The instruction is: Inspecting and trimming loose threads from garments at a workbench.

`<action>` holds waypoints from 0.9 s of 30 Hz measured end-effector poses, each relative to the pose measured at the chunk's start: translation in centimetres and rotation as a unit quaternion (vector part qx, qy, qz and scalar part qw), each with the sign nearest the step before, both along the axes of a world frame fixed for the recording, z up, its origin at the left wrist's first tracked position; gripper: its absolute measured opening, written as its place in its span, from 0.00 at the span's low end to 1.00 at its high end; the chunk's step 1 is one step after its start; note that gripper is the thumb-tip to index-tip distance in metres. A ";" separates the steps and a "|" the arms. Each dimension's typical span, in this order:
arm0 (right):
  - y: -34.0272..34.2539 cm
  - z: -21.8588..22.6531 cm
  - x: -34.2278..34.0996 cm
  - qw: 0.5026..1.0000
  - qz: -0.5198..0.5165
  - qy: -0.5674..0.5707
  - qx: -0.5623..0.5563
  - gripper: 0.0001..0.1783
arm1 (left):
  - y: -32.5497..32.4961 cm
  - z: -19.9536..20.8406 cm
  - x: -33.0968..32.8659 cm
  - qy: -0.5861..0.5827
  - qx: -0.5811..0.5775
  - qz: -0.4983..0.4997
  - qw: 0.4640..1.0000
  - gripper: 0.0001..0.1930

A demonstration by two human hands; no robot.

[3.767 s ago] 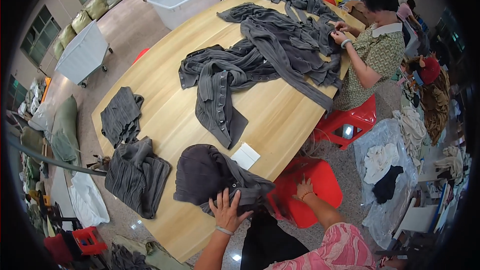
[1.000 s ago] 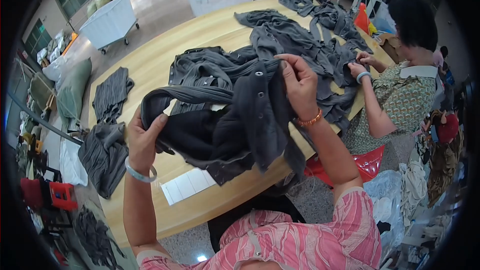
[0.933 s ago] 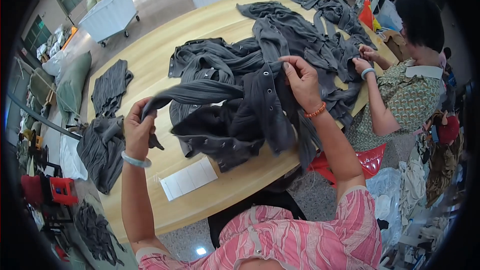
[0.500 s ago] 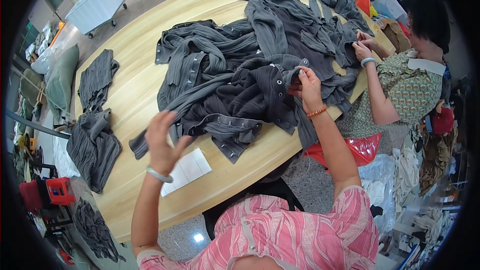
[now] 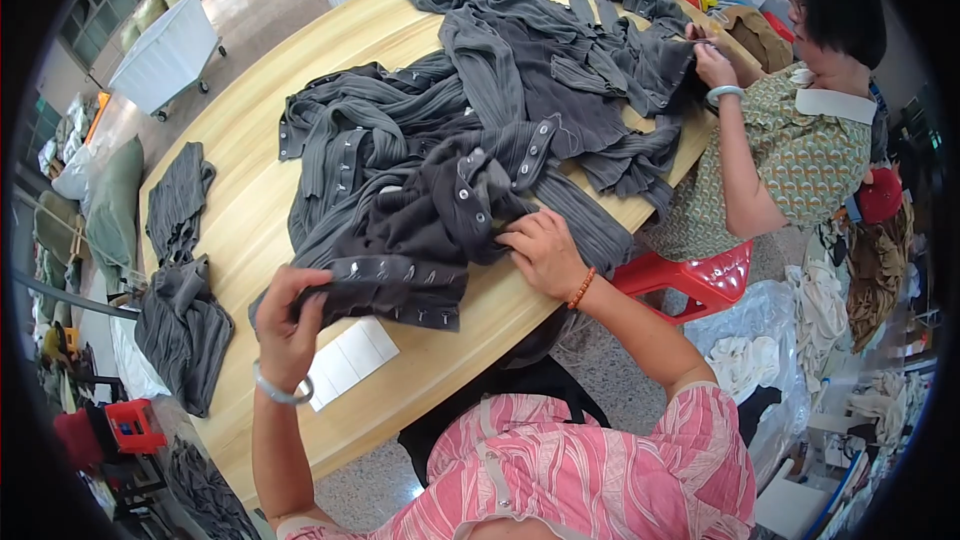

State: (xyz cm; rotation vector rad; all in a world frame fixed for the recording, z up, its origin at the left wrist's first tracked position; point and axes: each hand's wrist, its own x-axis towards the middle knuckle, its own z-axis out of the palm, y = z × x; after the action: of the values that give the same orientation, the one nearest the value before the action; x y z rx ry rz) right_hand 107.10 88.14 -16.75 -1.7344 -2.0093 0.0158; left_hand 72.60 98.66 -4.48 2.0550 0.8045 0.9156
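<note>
A dark grey ribbed garment [image 5: 400, 228] lies bunched in front of me at the table's near edge. My left hand [image 5: 289, 329] pinches one end of its band, which carries a row of small metal fasteners and spreads toward the right. My right hand [image 5: 545, 252] is at the garment's right side, with the fingertips closed on its dark cloth. Beside the right hand, a flap with round metal eyelets is folded upward. Under the band, a white ruled sheet of paper [image 5: 355, 360] lies partly covered on the table.
More grey garments [image 5: 520, 70] are heaped across the wooden table [image 5: 240, 210]. Two separate grey pieces [image 5: 185, 325] lie at the left edge. A co-worker [image 5: 780, 150] handles grey cloth at the right, near a red stool [image 5: 700, 280]. White wheeled bins [image 5: 165, 55] stand beyond the table.
My left hand has come down and taken hold of the band's end, pulling it left. My right hand has moved down and left from the upper eyelet flap to the garment's lower side.
</note>
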 end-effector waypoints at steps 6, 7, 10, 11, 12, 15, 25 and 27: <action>1.4 4.0 3.0 0.790 -0.017 0.612 -0.029 0.14 | -4.2 6.2 -6.2 -0.044 0.014 0.028 0.999 0.13; 2.2 4.6 3.9 0.777 0.008 0.629 0.026 0.14 | -4.9 6.1 -6.5 -0.045 0.000 0.041 0.998 0.13; 3.8 5.0 6.9 0.805 -0.108 0.584 0.021 0.15 | -5.3 3.7 -6.5 0.031 -0.107 0.050 0.993 0.16; 4.2 3.4 8.3 0.838 -0.127 0.531 0.027 0.17 | -5.4 2.3 -5.6 0.041 -0.121 0.038 0.991 0.18; 4.2 2.4 7.9 0.894 -0.161 0.417 0.026 0.25 | -5.5 1.1 -5.0 0.073 -0.104 0.015 0.992 0.18; 1.4 7.7 0.3 0.981 0.014 0.187 0.057 0.44 | -7.3 -1.6 -2.0 0.087 -0.086 -0.056 0.991 0.18; -2.9 7.6 -5.1 0.909 0.273 0.289 -0.128 0.14 | -10.1 -1.4 -1.0 0.162 -0.081 -0.081 0.980 0.28; -3.7 8.9 -4.1 0.904 0.265 0.319 -0.107 0.14 | -10.0 -3.2 -4.0 0.232 -0.168 -0.042 0.957 0.25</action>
State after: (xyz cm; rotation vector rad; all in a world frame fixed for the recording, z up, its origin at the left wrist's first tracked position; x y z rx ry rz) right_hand 102.95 84.47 -7.83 -1.0256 -1.9228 0.8920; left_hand 68.63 88.68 -7.65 1.9967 1.0273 0.2185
